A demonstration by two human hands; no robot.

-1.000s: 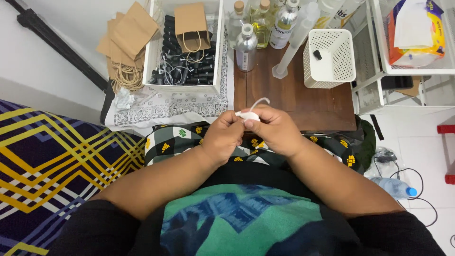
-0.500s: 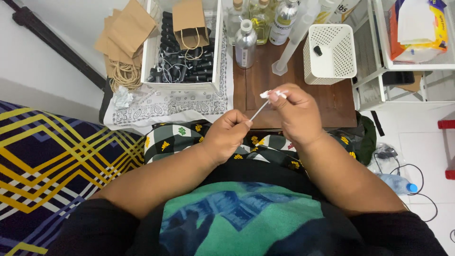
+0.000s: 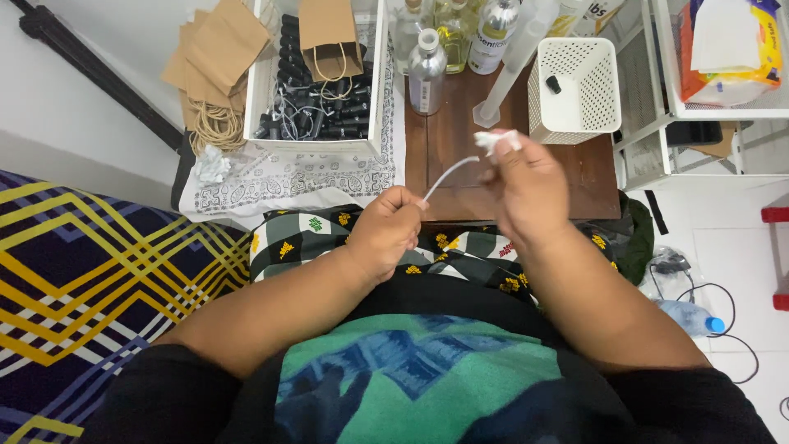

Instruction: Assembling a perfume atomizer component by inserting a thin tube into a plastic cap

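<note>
Head view shows the left hand [image 3: 386, 234] closed around the lower end of a thin white plastic tube [image 3: 450, 173], while the right hand [image 3: 526, 185] pinches a small white cap-like fitting [image 3: 496, 140] at its upper end; the tube is stretched between them above the dark wooden tabletop [image 3: 448, 156]. By the look of it, tube and fitting are being joined or separated. A white perforated plastic basket [image 3: 575, 90] and a clear bottle [image 3: 427, 70] stand just beyond.
</note>
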